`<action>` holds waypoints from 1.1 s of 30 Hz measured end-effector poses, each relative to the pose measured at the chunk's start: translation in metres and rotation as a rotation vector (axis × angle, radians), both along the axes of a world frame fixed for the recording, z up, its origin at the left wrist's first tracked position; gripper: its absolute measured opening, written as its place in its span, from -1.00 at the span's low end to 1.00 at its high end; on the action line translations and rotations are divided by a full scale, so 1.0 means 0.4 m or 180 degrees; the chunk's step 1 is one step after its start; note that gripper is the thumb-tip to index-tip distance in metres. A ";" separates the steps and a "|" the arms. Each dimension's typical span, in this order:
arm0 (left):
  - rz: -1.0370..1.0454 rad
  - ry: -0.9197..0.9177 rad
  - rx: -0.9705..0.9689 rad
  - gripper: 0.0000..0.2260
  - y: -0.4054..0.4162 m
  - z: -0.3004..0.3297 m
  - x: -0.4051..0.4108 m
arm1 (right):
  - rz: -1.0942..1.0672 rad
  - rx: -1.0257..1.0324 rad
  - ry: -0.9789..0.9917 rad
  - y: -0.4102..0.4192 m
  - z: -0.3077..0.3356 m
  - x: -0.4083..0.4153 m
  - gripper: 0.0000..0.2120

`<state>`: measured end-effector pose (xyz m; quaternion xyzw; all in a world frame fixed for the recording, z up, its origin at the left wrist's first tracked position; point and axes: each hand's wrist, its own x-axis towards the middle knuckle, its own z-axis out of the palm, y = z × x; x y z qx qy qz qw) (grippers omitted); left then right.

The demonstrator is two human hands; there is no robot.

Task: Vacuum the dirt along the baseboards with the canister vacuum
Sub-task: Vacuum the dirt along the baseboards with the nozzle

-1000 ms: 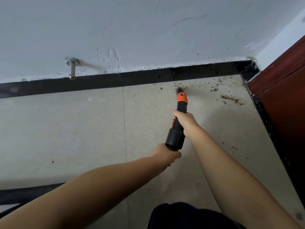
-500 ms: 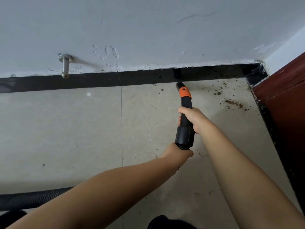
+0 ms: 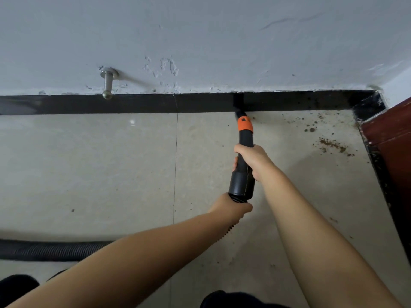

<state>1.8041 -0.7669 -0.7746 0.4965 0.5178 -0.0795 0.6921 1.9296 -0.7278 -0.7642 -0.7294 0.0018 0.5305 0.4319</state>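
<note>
Nozzle: black vacuum nozzle (image 3: 244,152) w/ orange collar (image 3: 245,124) near the tip. Tip sits at the foot of the baseboard, approx. mid-wall; contact w/ the baseboard looks likely but can't be confirmed. Body angled back toward the person.
Right hand: right hand (image 3: 252,162) wrapped round the nozzle body, below the orange collar. Fingers curled round it, firm grip.
Left hand: left hand (image 3: 233,206) at the rear end of the nozzle, where the ribbed hose joins. Fingers curled under & round the hose; fingertips hidden.
Hose: black ribbed hose (image 3: 51,250) lies on the floor at lower left, running behind the left forearm.
Baseboard: black baseboard (image 3: 111,104) runs along the wall foot, turns the corner at right & continues beside the door.
Dirt: brown dirt (image 3: 332,144) scattered on the floor right of the nozzle tip, toward the corner; smaller specks (image 3: 310,129) close to the baseboard. Few dark specks elsewhere on the tiles.
Floor: beige tile floor (image 3: 89,174), one grout line left of the nozzle.
Wall: white wall (image 3: 222,41), paint chipped & rough just above the baseboard.
Door stop: metal door stop (image 3: 108,82) fixed to the wall, left of the nozzle, just above the baseboard.
Door: dark red door (image 3: 393,138) at far right.
</note>
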 end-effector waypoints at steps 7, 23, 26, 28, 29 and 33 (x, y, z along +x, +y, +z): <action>-0.0414 0.0081 0.0011 -0.85 -0.044 0.010 0.018 | -0.0425 -0.0055 0.0015 -0.084 0.002 0.034 -0.90; -0.1184 0.0369 0.0435 -0.90 -0.070 0.033 0.041 | -0.1115 0.0113 0.0058 -0.184 0.009 0.049 -0.91; -0.1592 0.0350 0.0439 -0.83 -0.095 0.039 0.085 | -0.1509 0.0089 -0.0010 -0.247 0.006 0.081 -0.92; -0.1743 0.0332 0.0391 -0.82 -0.122 0.038 0.105 | -0.1717 -0.0007 -0.0043 -0.290 0.005 0.095 -0.91; -0.1826 0.0344 0.0360 -0.83 -0.137 0.037 0.114 | -0.1811 -0.0057 -0.0058 -0.311 0.005 0.102 -0.91; -0.2086 0.0301 0.0210 -0.86 -0.196 0.031 0.163 | -0.2109 -0.0209 -0.0135 -0.389 0.018 0.137 -0.89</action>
